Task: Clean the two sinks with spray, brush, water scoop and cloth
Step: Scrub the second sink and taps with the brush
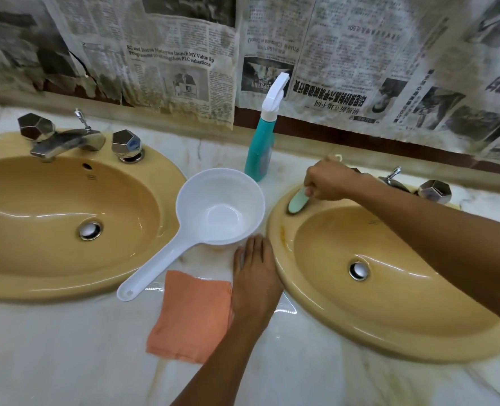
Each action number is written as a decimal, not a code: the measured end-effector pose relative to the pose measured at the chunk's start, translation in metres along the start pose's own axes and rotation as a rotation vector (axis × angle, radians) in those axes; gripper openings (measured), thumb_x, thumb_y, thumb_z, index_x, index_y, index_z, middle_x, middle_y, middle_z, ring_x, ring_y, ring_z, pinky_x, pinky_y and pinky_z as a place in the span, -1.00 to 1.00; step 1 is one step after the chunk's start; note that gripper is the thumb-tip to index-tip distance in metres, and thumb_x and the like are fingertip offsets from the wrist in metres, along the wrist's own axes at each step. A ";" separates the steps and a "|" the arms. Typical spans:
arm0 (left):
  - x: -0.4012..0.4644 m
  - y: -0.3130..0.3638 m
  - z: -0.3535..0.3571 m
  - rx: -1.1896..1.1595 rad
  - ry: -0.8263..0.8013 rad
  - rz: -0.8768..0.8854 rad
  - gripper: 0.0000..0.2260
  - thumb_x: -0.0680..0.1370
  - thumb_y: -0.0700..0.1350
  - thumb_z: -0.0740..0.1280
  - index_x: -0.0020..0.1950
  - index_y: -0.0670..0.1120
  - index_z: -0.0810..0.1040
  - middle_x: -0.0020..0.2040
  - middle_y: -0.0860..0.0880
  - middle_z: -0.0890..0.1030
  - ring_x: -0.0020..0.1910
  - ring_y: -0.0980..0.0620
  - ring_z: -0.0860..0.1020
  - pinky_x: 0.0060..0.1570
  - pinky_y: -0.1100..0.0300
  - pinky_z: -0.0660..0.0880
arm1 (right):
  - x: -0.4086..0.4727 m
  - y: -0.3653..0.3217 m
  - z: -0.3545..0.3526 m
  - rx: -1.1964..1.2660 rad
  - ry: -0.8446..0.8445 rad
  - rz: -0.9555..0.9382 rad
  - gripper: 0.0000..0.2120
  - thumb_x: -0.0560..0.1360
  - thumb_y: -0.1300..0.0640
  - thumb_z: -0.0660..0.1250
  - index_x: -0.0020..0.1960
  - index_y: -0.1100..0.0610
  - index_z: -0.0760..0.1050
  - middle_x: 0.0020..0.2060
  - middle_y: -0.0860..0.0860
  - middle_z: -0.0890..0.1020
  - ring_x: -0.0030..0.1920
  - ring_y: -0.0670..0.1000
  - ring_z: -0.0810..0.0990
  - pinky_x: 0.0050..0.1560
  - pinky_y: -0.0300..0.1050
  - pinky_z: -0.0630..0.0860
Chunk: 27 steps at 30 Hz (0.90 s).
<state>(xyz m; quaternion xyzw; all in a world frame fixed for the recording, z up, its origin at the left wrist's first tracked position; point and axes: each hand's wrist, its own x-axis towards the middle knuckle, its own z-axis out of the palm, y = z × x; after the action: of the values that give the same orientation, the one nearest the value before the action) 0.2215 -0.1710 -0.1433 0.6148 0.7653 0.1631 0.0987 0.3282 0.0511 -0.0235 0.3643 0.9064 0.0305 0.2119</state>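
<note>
Head view: right hand (327, 180) grips brush (298, 202) on right sink (281, 230) rim to scrub; left hand (256, 276) lies flat on counter (96, 347), bracing.

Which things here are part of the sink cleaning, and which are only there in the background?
For the job: right sink, left sink, brush held by the right hand, spray bottle, water scoop, orange cloth.

Not part of it: newspaper sheets on the wall, taps, marble counter under the left hand.
</note>
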 end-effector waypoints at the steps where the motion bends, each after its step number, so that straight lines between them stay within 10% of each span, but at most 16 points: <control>1: 0.000 0.000 0.001 0.005 0.001 0.000 -0.50 0.41 -0.20 0.05 0.29 -0.22 0.50 0.24 -0.18 0.59 0.27 -0.12 0.54 0.32 -0.07 0.43 | -0.001 0.000 0.001 -0.010 0.029 0.027 -0.81 0.55 0.07 0.27 -0.21 0.06 0.55 -0.30 -0.04 0.57 -0.14 0.05 0.53 0.06 -0.04 0.22; 6: 0.000 -0.001 0.002 0.010 0.000 0.009 -0.50 0.43 -0.17 0.05 0.31 -0.23 0.50 0.26 -0.19 0.58 0.28 -0.12 0.53 0.34 -0.07 0.42 | -0.007 -0.043 0.003 -0.172 -0.051 -0.271 -0.88 0.57 0.02 0.26 -0.13 0.00 0.49 -0.25 -0.05 0.50 -0.16 0.01 0.42 0.10 -0.06 0.24; 18: -0.001 -0.001 0.004 0.021 0.016 0.009 -0.51 0.43 -0.18 0.06 0.31 -0.22 0.49 0.26 -0.18 0.57 0.30 -0.11 0.52 0.36 -0.06 0.40 | -0.003 -0.055 -0.020 -0.293 -0.112 -0.284 -0.84 0.57 0.06 0.30 0.10 0.07 0.58 -0.16 -0.03 0.52 -0.13 0.01 0.43 0.20 -0.07 0.31; 27: -0.001 -0.001 0.002 0.011 0.020 0.007 -0.52 0.46 -0.14 0.03 0.32 -0.20 0.47 0.26 -0.17 0.55 0.28 -0.12 0.51 0.35 -0.05 0.38 | -0.021 -0.064 -0.009 -0.329 -0.147 -0.308 -0.92 0.56 0.08 0.27 -0.09 0.01 0.52 -0.17 0.00 0.54 -0.16 0.04 0.41 0.15 -0.06 0.26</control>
<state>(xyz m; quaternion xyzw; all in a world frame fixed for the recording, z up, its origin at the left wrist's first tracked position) 0.2219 -0.1713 -0.1456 0.6163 0.7649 0.1657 0.0871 0.2964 -0.0087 -0.0208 0.1836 0.9162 0.1187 0.3359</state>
